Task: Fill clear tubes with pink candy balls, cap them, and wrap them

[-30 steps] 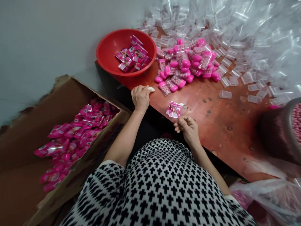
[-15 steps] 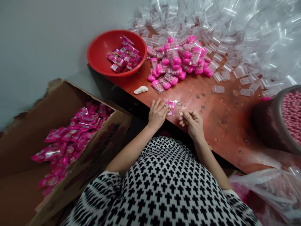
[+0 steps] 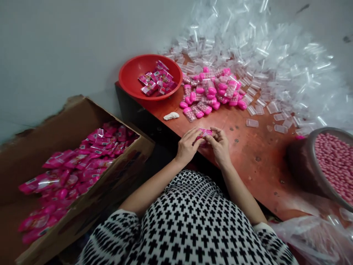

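Observation:
A small pink printed wrapper [image 3: 204, 133] is between my two hands, above the near edge of the reddish table. My left hand [image 3: 188, 146] has its fingers closed on the wrapper's left side. The fingers of my right hand [image 3: 220, 146] pinch its right side. Whether the wrapper has anything inside is hidden by my fingers. A lump of white putty-like stuff [image 3: 171, 116] lies on the table left of my hands. Beyond them is a heap of small clear tubes with pink caps [image 3: 204, 108], filled with pink beads.
A red bowl [image 3: 124, 81] with pink packets stands at the back left. Below it is a cardboard box [image 3: 132, 158] of pink packets. Clear tubes [image 3: 252, 123] pile up at the back right. A bucket [image 3: 300, 156] of pink beads and a plastic bag [image 3: 311, 235] are at the right.
The wrapper lay flat on the table under my left hand; now both hands hold it raised. My right hand moved left to it. The camera view has tilted up slightly.

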`<state>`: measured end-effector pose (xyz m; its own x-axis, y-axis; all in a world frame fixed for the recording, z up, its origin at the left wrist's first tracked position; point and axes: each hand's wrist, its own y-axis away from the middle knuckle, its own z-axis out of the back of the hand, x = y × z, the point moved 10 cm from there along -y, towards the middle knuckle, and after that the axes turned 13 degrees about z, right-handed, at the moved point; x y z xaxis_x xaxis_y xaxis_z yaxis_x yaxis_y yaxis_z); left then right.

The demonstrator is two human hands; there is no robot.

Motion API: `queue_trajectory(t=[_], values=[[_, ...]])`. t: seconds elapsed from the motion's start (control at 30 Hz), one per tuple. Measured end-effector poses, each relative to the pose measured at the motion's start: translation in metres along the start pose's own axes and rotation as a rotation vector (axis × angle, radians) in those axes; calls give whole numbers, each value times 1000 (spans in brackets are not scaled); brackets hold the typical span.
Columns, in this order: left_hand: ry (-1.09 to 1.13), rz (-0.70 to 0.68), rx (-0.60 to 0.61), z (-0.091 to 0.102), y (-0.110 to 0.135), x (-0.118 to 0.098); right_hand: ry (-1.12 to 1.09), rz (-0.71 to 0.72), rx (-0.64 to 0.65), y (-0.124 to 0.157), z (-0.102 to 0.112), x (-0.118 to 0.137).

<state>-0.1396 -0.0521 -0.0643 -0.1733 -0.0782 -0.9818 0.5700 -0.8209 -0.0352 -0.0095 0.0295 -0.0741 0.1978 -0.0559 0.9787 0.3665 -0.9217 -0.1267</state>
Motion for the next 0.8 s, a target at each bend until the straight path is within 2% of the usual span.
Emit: queue_trajectory(t=[0.07, 0.13, 0.2, 0.23, 0.3, 0.4, 0.5, 0.63, 0.73, 0.8], values=[[212, 235, 39, 6, -3, 17, -1, -3, 40, -6, -7, 2], [425, 443, 153, 2, -1, 32, 16, -34, 148, -11, -20, 0], [579, 564, 232, 0, 3, 40, 80, -50, 280, -18, -36, -1], [632, 603, 231, 3, 4, 43, 148, -27, 332, -24, -42, 0], [697, 656, 179, 13, 5, 49, 389, 95, 390, -41, -54, 11], [774, 724, 88, 28, 8, 59, 934, 272, 433, -68, -76, 25], [865, 785, 12, 41, 12, 69, 1314, 242, 520, -85, -97, 15], [958, 820, -59, 57, 11, 77, 1433, 199, 612, -100, -108, -4], [1067, 867, -145, 67, 7, 81, 1434, 198, 653, -105, -104, -14], [1128, 868, -217, 75, 3, 82, 1348, 195, 613, -104, -97, -15]])
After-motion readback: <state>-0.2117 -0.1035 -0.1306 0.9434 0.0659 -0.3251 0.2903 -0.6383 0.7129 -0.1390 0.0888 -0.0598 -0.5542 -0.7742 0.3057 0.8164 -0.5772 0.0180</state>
